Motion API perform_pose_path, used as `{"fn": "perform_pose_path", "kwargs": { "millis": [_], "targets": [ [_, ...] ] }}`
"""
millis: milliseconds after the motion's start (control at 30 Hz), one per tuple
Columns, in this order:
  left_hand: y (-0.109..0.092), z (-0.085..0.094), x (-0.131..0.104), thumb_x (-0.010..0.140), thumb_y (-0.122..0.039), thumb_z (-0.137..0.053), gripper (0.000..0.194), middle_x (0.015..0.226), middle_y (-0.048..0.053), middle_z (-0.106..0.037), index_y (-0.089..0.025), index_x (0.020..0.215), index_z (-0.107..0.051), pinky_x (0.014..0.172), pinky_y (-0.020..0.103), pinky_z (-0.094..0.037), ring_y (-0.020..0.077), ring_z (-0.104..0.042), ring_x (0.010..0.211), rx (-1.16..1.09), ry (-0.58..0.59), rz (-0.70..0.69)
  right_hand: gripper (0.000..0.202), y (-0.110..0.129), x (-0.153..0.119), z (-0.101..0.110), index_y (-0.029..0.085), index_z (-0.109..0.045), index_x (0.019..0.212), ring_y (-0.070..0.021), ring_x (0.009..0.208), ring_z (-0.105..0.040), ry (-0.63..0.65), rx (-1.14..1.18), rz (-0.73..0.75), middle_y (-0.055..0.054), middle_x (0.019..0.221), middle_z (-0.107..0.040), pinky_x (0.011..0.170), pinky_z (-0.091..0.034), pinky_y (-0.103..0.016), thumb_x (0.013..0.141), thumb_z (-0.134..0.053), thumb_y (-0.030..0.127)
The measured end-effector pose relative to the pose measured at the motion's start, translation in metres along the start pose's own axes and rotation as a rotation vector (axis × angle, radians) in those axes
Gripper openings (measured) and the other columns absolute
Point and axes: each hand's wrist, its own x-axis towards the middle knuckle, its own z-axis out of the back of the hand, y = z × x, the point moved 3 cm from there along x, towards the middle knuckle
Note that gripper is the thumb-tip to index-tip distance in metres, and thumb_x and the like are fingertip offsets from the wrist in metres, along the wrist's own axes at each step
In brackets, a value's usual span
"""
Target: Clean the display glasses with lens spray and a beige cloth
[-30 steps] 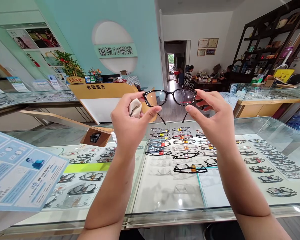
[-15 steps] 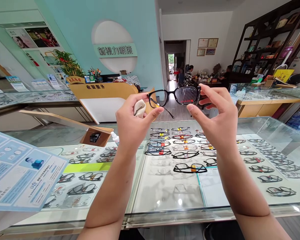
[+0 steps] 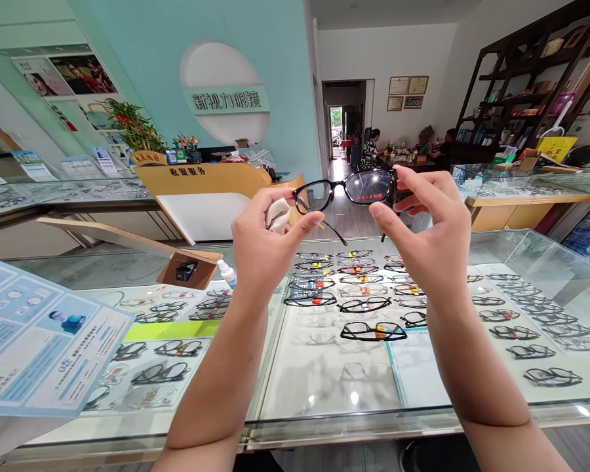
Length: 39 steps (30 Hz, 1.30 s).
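A pair of black-framed eyeglasses [image 3: 341, 186] is held up above the glass counter, between my two hands. My left hand [image 3: 268, 239] grips the frame's left end; a crumpled cream cloth [image 3: 278, 216] is tucked in the same palm. My right hand [image 3: 423, 229] pinches the right end with thumb and fingers. Red lettering shows on the right lens. One temple arm hangs down behind the left lens, and the tip of the other shows below the right lens.
Rows of eyeglasses [image 3: 373, 331] lie inside the glass display counter [image 3: 295, 429]. On the left stand a printed leaflet [image 3: 44, 347], a wooden-framed stand [image 3: 187, 267] and a small spray bottle [image 3: 227, 274]. A yellow-and-white reception desk [image 3: 201, 196] is beyond. People sit at a far table.
The eyeglasses have tilted slightly, so the temple arms hang a little lower and the right lens looks darker. My hands have shifted slightly to the right.
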Motion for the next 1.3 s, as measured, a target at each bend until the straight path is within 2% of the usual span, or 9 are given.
{"fn": "perform_pose_path", "kwargs": {
  "millis": [133, 367, 533, 700, 867, 967, 1100, 1300],
  "targets": [
    [0.003, 0.001, 0.0, 0.076, -0.072, -0.095, 0.058, 0.098, 0.002, -0.076, -0.029, 0.111, -0.077, 0.059, 0.029, -0.049, 0.0129, -0.057, 0.066, -0.004, -0.023, -0.023, 0.049, 0.001, 0.0, 0.0, 0.039, -0.073, 0.147, -0.0242, 0.096, -0.073, 0.021, 0.015, -0.032, -0.007, 0.124, -0.07, 0.09, -0.065, -0.05, 0.099, -0.081, 0.044],
    [0.002, 0.005, -0.001, 0.074, -0.076, -0.094, 0.066, 0.096, 0.001, -0.068, -0.028, 0.113, -0.075, 0.055, 0.029, -0.049, 0.0112, -0.056, 0.063, 0.005, -0.15, -0.094, 0.04, 0.003, 0.003, -0.003, 0.032, -0.08, 0.135, -0.0221, 0.087, -0.072, 0.133, 0.0, -0.145, -0.006, 0.12, -0.078, 0.086, -0.061, -0.047, 0.097, -0.082, 0.043],
    [0.0, 0.006, -0.002, 0.076, -0.074, -0.094, 0.065, 0.099, 0.002, -0.067, -0.028, 0.116, -0.074, 0.055, 0.03, -0.049, 0.0146, -0.06, 0.071, 0.028, -0.181, -0.152, 0.042, -0.002, 0.002, -0.006, 0.028, -0.081, 0.135, -0.0231, 0.092, -0.075, 0.19, 0.071, -0.213, -0.007, 0.121, -0.081, 0.087, -0.062, -0.046, 0.095, -0.083, 0.041],
    [-0.004, 0.011, -0.002, 0.072, -0.074, -0.096, 0.066, 0.102, 0.004, -0.07, -0.028, 0.115, -0.074, 0.065, 0.035, -0.056, 0.0202, -0.067, 0.082, 0.102, -0.217, -0.232, 0.041, -0.007, 0.004, -0.008, 0.028, -0.084, 0.131, -0.0234, 0.094, -0.076, 0.264, 0.132, -0.295, -0.007, 0.123, -0.084, 0.086, -0.062, -0.045, 0.092, -0.085, 0.043],
    [-0.009, 0.014, -0.002, 0.072, -0.072, -0.097, 0.067, 0.107, 0.006, -0.071, -0.029, 0.118, -0.074, 0.076, 0.038, -0.06, 0.0251, -0.071, 0.096, 0.119, -0.199, -0.261, 0.041, -0.013, 0.005, -0.012, 0.029, -0.085, 0.128, -0.0219, 0.09, -0.076, 0.295, 0.188, -0.334, -0.006, 0.123, -0.084, 0.087, -0.063, -0.046, 0.09, -0.087, 0.044],
    [-0.008, 0.014, -0.001, 0.072, -0.073, -0.097, 0.07, 0.109, 0.006, -0.073, -0.029, 0.122, -0.075, 0.077, 0.039, -0.061, 0.0255, -0.072, 0.098, 0.109, -0.183, -0.241, 0.044, -0.013, 0.004, -0.014, 0.03, -0.083, 0.132, -0.0242, 0.095, -0.078, 0.259, 0.183, -0.279, -0.006, 0.126, -0.084, 0.087, -0.063, -0.047, 0.091, -0.087, 0.044],
    [-0.003, 0.013, 0.002, 0.074, -0.07, -0.097, 0.071, 0.116, 0.008, -0.076, -0.03, 0.129, -0.076, 0.067, 0.035, -0.06, 0.0232, -0.073, 0.092, 0.069, -0.149, -0.173, 0.045, -0.008, 0.002, -0.015, 0.028, -0.08, 0.136, -0.0252, 0.099, -0.078, 0.159, 0.124, -0.193, -0.008, 0.127, -0.083, 0.089, -0.063, -0.046, 0.092, -0.087, 0.039],
    [0.006, 0.01, 0.003, 0.076, -0.068, -0.098, 0.075, 0.131, 0.011, -0.077, -0.03, 0.137, -0.075, 0.06, 0.031, -0.059, 0.0132, -0.066, 0.069, -0.002, -0.083, -0.068, 0.048, 0.005, -0.003, -0.018, 0.032, -0.074, 0.141, -0.0301, 0.113, -0.077, 0.014, 0.07, -0.065, -0.01, 0.132, -0.076, 0.089, -0.065, -0.049, 0.094, -0.084, 0.037]
  ]
}}
